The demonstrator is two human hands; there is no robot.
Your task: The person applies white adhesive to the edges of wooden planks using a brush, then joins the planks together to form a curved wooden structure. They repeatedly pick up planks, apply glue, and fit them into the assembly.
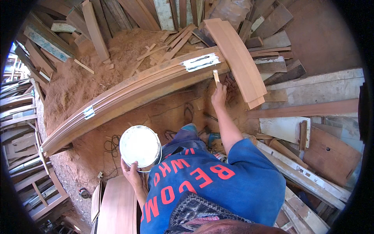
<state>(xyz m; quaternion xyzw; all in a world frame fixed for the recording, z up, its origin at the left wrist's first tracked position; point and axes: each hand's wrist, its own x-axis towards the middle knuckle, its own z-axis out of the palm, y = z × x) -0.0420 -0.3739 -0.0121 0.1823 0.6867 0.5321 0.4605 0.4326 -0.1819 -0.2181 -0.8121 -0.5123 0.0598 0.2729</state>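
Observation:
My left hand (pixel 133 171) grips the lower edge of a round white bucket (pixel 141 144), its thumb over the rim. White paste or paint fills the bucket's opening. In my right hand (pixel 219 95) is a short, pale brush-like tool (pixel 216 75), pointing away from me; its exact kind is too small to tell. The tool's tip is just below a white smeared patch (pixel 200 61) on a long stack of thin wooden boards (pixel 144 87). Farther left on that stack is a smaller white patch (pixel 89 112).
Several wide boards (pixel 237 58) lie across the stack's right end. Sawdust (pixel 85 85) is heaped behind it. Scrap planks (pixel 140 15) lean at the back, and more panels (pixel 331 152) lie on the right. A dark cord (pixel 112 145) coils on the ground left of the bucket.

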